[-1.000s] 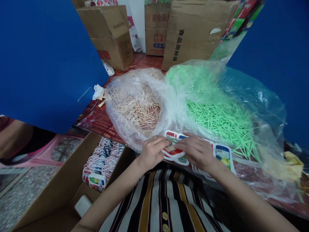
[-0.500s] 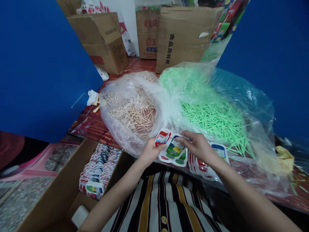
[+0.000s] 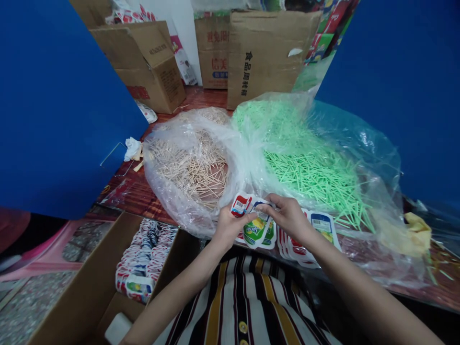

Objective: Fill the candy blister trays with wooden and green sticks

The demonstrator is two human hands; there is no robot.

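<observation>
Here, leftmost, I see an open brown cardboard box (image 3: 68, 302) holding packed rows of red, white and blue packets (image 3: 143, 254). My left hand (image 3: 227, 226) has its fingers clamped on flat, white-edged cards with red and green prints (image 3: 254, 230), above the desk's (image 3: 127, 191) front edge; my right hand's (image 3: 287, 216) fingers pinch their upper right. Further right lie more overlapping cards (image 3: 293, 247).

Hands (image 3: 229, 224) holding printed cards (image 3: 254, 232), green sticks (image 3: 318, 175) beyond
</observation>
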